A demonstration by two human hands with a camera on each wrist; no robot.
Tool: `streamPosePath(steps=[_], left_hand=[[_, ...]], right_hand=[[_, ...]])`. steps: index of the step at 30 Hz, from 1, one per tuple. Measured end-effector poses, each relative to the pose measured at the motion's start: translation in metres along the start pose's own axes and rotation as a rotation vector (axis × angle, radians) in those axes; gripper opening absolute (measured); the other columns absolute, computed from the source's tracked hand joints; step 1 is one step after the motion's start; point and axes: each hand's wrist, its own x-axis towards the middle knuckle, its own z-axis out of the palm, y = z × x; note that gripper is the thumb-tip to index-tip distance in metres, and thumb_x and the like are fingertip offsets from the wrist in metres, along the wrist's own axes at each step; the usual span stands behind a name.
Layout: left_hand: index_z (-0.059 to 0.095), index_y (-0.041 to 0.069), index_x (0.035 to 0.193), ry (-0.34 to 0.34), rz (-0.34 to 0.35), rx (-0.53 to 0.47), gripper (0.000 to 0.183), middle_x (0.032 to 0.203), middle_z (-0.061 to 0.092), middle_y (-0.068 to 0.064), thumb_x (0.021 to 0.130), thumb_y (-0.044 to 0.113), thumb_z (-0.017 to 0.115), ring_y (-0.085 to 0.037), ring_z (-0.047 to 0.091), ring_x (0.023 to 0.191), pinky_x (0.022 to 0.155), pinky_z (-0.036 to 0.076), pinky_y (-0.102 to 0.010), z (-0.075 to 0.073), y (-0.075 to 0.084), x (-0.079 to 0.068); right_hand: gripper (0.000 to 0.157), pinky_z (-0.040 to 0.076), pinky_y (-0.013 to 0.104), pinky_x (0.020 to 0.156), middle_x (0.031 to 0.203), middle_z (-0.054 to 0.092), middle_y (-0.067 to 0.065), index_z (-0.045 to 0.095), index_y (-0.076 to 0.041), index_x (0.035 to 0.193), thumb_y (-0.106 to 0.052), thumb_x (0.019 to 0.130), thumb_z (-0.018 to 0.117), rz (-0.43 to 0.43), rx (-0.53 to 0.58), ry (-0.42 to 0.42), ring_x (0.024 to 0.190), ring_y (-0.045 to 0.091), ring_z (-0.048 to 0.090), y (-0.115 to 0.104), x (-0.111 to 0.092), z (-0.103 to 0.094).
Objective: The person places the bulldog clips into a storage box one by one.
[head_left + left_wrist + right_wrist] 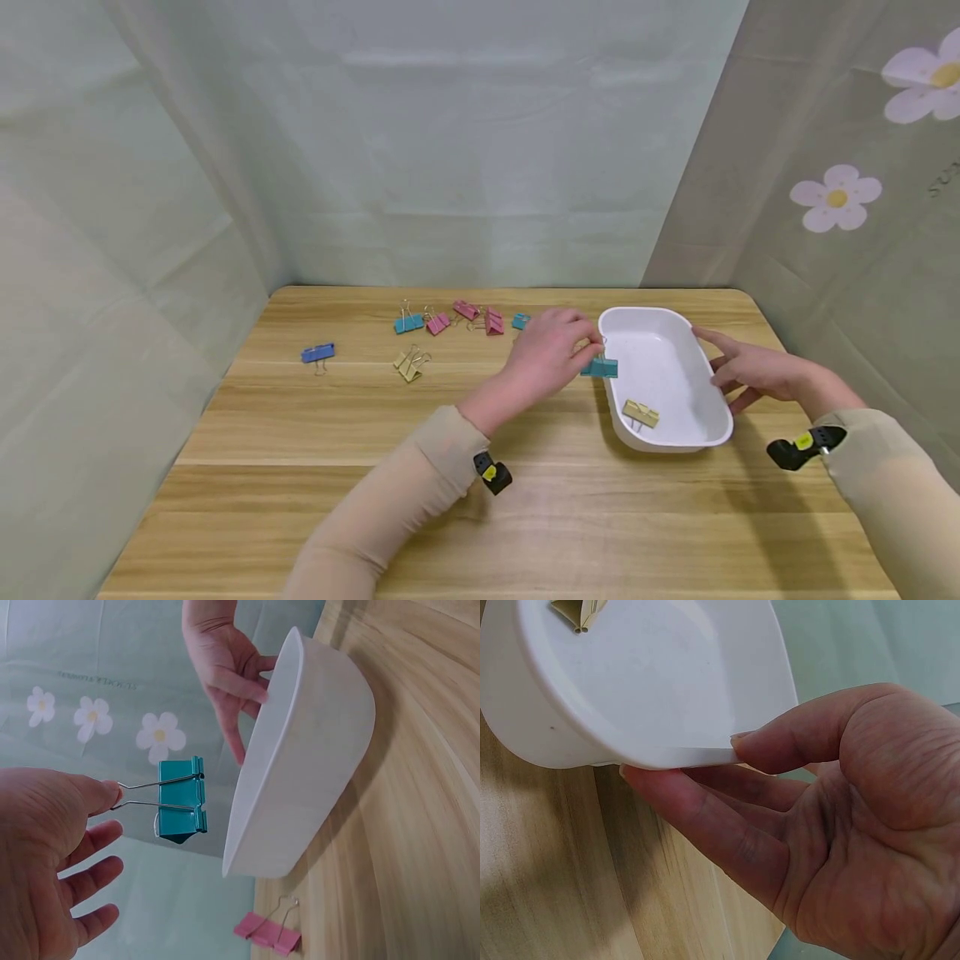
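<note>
My left hand pinches a teal binder clip by its wire handles, thumb against fingertip. In the head view the clip hangs at the left rim of a white plastic tray; whether it touches the rim I cannot tell. The other fingers of that hand are spread apart in the left wrist view. My right hand grips the tray's right side, its thumb on the rim and its fingers beneath it, outside the wall. A yellow binder clip lies inside the tray, towards the near end.
On the wooden table, a blue clip lies at the left. A yellow clip, a teal clip and several pink clips sit further back. Another teal clip is partly behind my left hand. Hanging cloth surrounds the table.
</note>
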Motion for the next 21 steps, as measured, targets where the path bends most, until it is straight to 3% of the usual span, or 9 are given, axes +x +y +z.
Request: streamPosePath(steps=[5, 10, 15, 21], left_hand=[[0.073, 0.029, 0.108, -0.033, 0.003, 0.018, 0.016, 0.124, 0.064, 0.008, 0.104, 0.038, 0.062, -0.016, 0.055, 0.118, 0.102, 0.045, -0.036, 0.008, 0.01, 0.01], [0.074, 0.031, 0.108, -0.057, -0.004, 0.024, 0.016, 0.118, 0.064, 0.011, 0.103, 0.04, 0.063, -0.012, 0.054, 0.111, 0.095, 0.045, -0.031, 0.017, 0.021, 0.02], [0.073, 0.033, 0.109, -0.089, -0.012, 0.056, 0.016, 0.119, 0.063, 0.013, 0.103, 0.042, 0.061, -0.012, 0.053, 0.115, 0.1, 0.044, -0.033, 0.024, 0.03, 0.027], [0.072, 0.035, 0.107, -0.092, -0.002, 0.085, 0.015, 0.12, 0.061, 0.014, 0.103, 0.044, 0.059, -0.011, 0.054, 0.113, 0.096, 0.045, -0.032, 0.033, 0.034, 0.033]], right_hand=[[0.106, 0.06, 0.052, 0.08, 0.158, 0.012, 0.043, -0.019, -0.024, 0.162, -0.004, 0.094, 0.06, 0.003, -0.004, 0.002, 0.113, 0.036, 0.063, 0.0, 0.0, 0.0], [0.106, 0.06, 0.051, 0.08, 0.158, 0.012, 0.042, -0.018, -0.025, 0.162, -0.006, 0.094, 0.061, 0.011, -0.009, 0.003, 0.113, 0.036, 0.063, -0.001, 0.0, 0.0], [0.106, 0.06, 0.051, 0.08, 0.158, 0.011, 0.042, -0.018, -0.025, 0.162, -0.007, 0.094, 0.062, 0.013, -0.011, -0.001, 0.114, 0.037, 0.062, 0.0, 0.0, -0.001], [0.107, 0.06, 0.052, 0.082, 0.158, 0.012, 0.043, -0.018, -0.025, 0.162, -0.006, 0.093, 0.062, 0.011, -0.006, 0.001, 0.113, 0.036, 0.063, 0.001, -0.001, -0.001]])
